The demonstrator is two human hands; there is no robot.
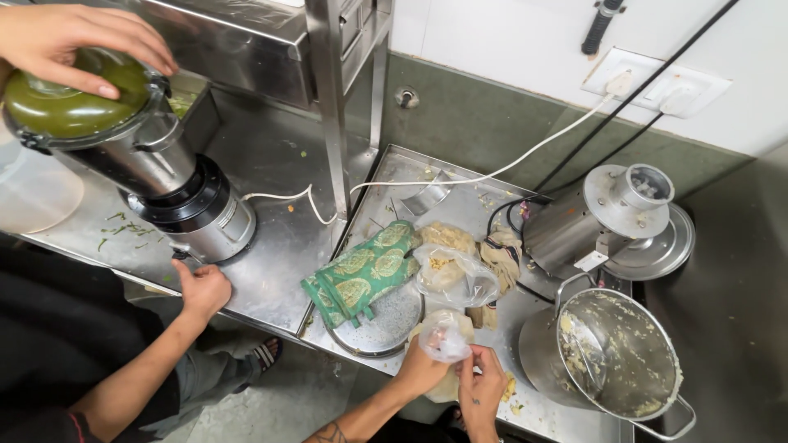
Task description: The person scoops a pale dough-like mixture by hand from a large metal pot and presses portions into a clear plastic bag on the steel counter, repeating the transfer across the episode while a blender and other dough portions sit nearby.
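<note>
While both hands' fingers pinch a crinkly clear plastic bag (444, 335), a dented steel pot (611, 353) sits beside.

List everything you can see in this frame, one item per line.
blender: 1, steel with a green-filled top, left on the counter
cloth: 1, green patterned, middle of the counter
round plate: 1, steel, partly under the cloth
large clear bag: 1, holds pale food, right of the cloth
steel jar: 1, lying tilted, right
pot: 1, steel with pale residue, lower right
wall socket: 1, white, cables plugged in
co-worker's hands: 2, one on the blender lid, one by its base
small clear bag: 1, held by both hands
left hand, right hand: bottom centre
</note>
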